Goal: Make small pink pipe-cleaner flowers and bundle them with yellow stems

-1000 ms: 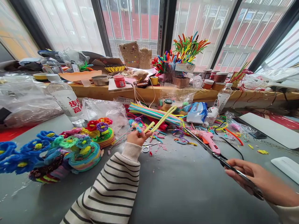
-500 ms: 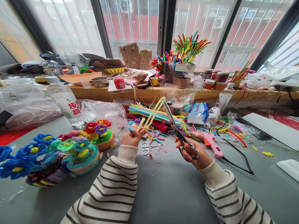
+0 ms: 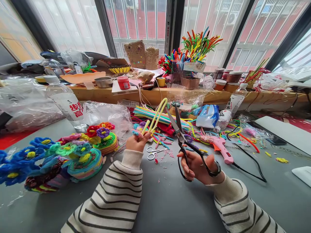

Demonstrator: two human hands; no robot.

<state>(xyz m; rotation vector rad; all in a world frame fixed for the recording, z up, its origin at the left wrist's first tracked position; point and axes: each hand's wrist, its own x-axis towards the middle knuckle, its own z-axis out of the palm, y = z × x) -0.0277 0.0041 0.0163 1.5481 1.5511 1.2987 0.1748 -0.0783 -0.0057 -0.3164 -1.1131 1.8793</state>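
Note:
Pinched in my left hand is a pale yellow pipe cleaner, bent into a long narrow loop that points up and to the right. A bit of blue and pink fluff pokes out by the same fingers. My right hand has its fingers through the handles of large scissors. Their blades are spread and stand just right of the loop, apart from it. Small silver scissors lie on the table between my hands, near pink scraps.
Fuzzy flower pots stand at the left. A pink glue gun with a black cord lies right of the scissors. Bundled pipe cleaners, a blue-white packet and water bottles sit toward the wooden ledge.
The large scissors have gone from closed blades to spread ones, and my right-hand fingers have opened with the handles. The yellow loop has shifted slightly left.

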